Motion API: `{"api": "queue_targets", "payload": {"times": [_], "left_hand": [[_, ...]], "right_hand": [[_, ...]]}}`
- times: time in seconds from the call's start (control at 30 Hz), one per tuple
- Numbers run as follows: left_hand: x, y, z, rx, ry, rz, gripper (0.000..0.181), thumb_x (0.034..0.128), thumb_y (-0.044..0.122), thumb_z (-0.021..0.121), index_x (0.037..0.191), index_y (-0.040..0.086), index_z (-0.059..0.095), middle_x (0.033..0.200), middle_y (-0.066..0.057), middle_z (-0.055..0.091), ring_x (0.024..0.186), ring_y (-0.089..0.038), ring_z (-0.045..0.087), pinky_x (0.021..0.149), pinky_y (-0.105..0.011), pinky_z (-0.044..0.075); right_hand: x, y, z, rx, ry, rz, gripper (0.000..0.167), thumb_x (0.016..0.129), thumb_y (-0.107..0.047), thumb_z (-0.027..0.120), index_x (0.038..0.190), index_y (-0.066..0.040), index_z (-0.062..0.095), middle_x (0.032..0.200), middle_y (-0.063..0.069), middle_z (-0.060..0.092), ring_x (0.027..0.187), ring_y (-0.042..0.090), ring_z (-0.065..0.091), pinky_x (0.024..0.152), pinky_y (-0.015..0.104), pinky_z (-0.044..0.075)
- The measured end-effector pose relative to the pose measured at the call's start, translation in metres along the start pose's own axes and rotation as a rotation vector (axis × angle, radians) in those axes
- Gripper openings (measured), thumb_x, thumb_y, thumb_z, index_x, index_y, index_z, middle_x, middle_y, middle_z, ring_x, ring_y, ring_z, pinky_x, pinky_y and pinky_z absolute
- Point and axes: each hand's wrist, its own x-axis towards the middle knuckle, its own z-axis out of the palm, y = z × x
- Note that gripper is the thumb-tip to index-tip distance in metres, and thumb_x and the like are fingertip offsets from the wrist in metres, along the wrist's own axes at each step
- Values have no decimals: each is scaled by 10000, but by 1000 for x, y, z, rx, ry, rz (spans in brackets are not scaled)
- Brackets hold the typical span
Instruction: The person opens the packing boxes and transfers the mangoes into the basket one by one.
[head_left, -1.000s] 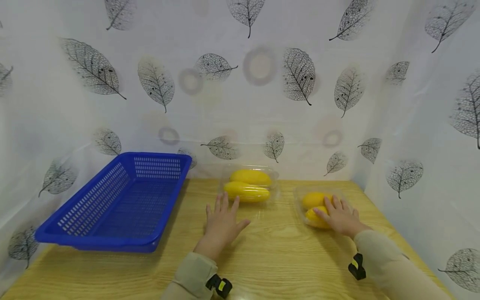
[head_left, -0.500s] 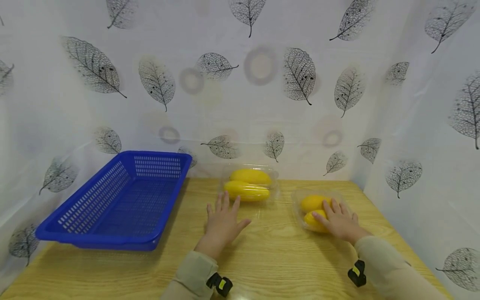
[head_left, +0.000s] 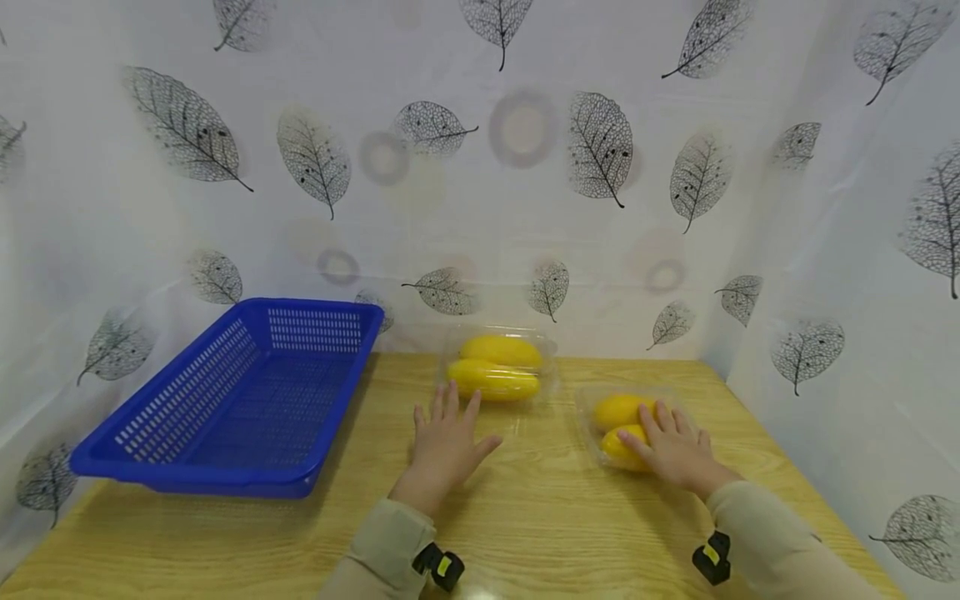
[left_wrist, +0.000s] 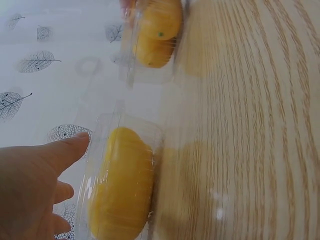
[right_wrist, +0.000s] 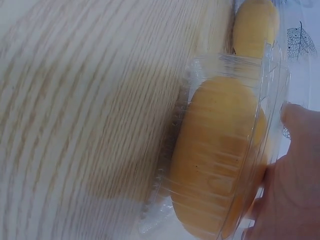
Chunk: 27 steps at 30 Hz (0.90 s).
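Two clear plastic boxes, each with a pair of yellow mangoes inside, stand on the wooden table. My right hand (head_left: pixel 678 454) rests with spread fingers on the lid of the right box (right_wrist: pixel 230 62), over its mangoes (head_left: pixel 622 412). In the right wrist view, the thumb and fingers lie along that lid. My left hand (head_left: pixel 442 454) is spread at the near side of the middle box (head_left: pixel 553 367), whose mangoes (head_left: pixel 493 381) lie one behind the other. The left wrist view shows the left thumb beside the lid edge; whether it touches is unclear.
A blue perforated plastic basket (head_left: pixel 307 467) with nothing in it stands on the left of the table (head_left: pixel 525 533). Behind and at both sides hangs a white curtain (head_left: pixel 450 217) with a leaf print, close to the table's back edge.
The right box has slid a little to the left and toward me, with my right hand moving along on it. My left hand and the middle box have stayed in place.
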Motion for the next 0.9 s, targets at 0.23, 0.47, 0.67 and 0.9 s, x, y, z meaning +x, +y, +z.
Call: {"api": "queue_targets", "payload": {"times": [0.23,0.47,0.67,0.9], "left_hand": [[1,3,0,0,1,10,740,884,602,452,1472,180,295,1523,-206,110,1386,-382,92,1047,-635,84],[2,10,2,24,0,33,745,877,602,470,1473,193,293,1524,-192,123,1387,-375,98,1040,-643,98],[-2,31,8,86,9,146,747,877,626,438,1475,203,289,1516,-178,184,1376,-360,172,1024,-644,172],[-13,59,18,127,-27,251,731,883,644,393,1474,227,289,1530,-157,149,1383,-339,168,1034,-632,168]], "right_hand": [[-7,-7,4,20,0,-8,844,937,-594,320,1440,73,196,1464,352,41,1306,551,4,917,756,-35],[-11,-15,6,12,-1,-2,843,932,-605,314,1448,53,201,1476,331,53,1315,539,21,922,756,-12],[-14,-25,6,9,3,0,839,931,-605,318,1447,49,214,1480,323,67,1322,529,31,933,750,-1],[-15,-36,11,-1,-4,-7,826,936,-594,322,1446,47,220,1482,318,67,1329,521,21,934,750,-7]]}}
